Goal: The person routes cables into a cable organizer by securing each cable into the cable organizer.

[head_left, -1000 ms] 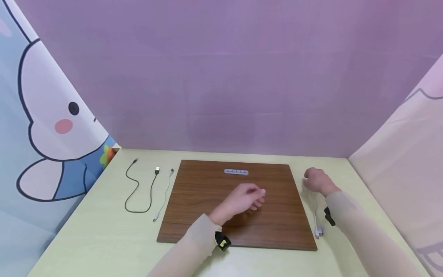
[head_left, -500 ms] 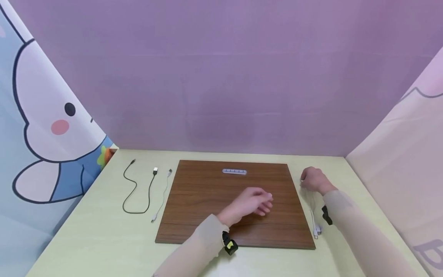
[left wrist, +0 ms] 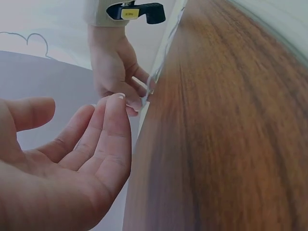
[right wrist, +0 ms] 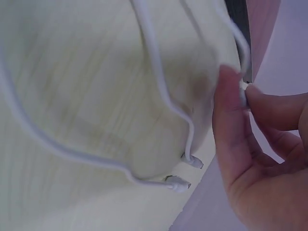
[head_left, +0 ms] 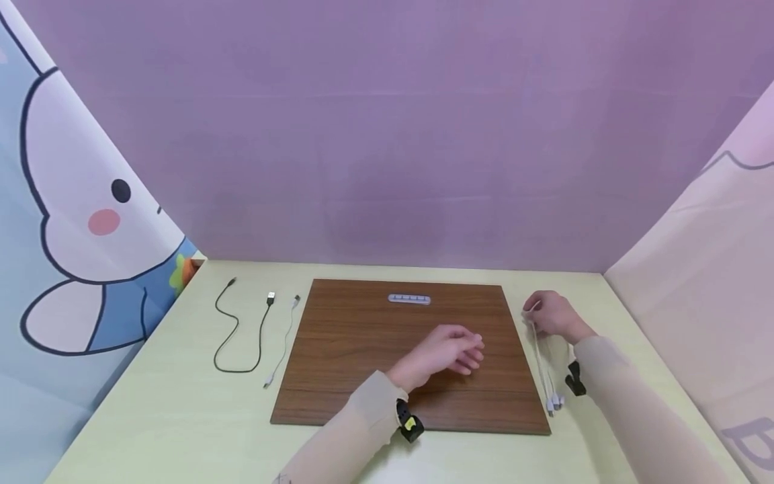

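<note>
At the right of the brown wooden board (head_left: 363, 363), my right hand (head_left: 555, 316) pinches the plug end (right wrist: 243, 97) of a white charging cable (head_left: 537, 356) between thumb and index finger. Two other white cable ends (right wrist: 177, 183) lie on the tabletop beside that hand in the right wrist view. Their other plugs (head_left: 555, 402) sit bunched near the board's front right corner. Over the board, my left hand (head_left: 441, 351) hovers with fingers loosely bent and nothing in them. A small pale slotted strip (head_left: 409, 299) rests near the board's far edge.
Left of the board lie a black USB cable (head_left: 262, 336) and a short white cable (head_left: 285, 351). The pale table (head_left: 151, 417) is bounded by a purple backdrop (head_left: 387, 134) and printed cloths at both sides.
My left hand has shifted right over the board. The right hand, still near the same spot, has turned slightly and drawn one white cable toward the board's right edge.
</note>
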The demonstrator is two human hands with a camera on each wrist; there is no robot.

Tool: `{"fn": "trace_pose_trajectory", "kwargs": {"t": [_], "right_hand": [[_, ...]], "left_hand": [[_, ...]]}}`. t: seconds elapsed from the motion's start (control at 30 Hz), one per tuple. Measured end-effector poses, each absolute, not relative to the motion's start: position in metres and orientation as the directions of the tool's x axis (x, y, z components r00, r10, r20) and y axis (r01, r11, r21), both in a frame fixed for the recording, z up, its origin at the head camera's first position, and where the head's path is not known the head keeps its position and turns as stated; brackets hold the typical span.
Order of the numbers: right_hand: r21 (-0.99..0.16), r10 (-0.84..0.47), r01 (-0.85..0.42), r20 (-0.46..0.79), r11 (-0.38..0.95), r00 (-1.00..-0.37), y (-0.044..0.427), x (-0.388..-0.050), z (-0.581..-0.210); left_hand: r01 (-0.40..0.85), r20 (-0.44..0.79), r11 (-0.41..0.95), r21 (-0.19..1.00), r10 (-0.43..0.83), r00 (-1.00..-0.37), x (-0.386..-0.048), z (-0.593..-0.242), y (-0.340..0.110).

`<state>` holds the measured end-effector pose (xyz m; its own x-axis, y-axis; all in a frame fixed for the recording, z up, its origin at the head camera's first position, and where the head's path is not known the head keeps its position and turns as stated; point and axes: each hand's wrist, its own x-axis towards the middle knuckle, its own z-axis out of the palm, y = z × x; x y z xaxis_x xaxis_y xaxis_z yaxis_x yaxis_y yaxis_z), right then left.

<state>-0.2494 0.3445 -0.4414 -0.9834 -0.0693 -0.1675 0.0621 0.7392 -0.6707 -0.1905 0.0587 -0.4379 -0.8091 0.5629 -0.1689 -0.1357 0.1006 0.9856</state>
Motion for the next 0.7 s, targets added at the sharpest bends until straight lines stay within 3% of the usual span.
{"fn": "trace_pose_trajectory", "kwargs": {"t": [0.4, 0.7], "right_hand": [[-0.785, -0.096, 0.121, -0.223, 0.607, -0.97, 0.346, -0.242, -0.436], [-0.818, -0.13, 0.136, -0.248, 0.559, -0.96, 0.345, -0.243, -0.426]], "left_hand": [[-0.188, -0.191, 0.061, 0.98, 0.532, -0.825, -0.188, -0.448, 0.088], [-0.336, -0.253, -0.058, 0.94, 0.541, -0.802, -0.182, -0.451, 0.117]]}}
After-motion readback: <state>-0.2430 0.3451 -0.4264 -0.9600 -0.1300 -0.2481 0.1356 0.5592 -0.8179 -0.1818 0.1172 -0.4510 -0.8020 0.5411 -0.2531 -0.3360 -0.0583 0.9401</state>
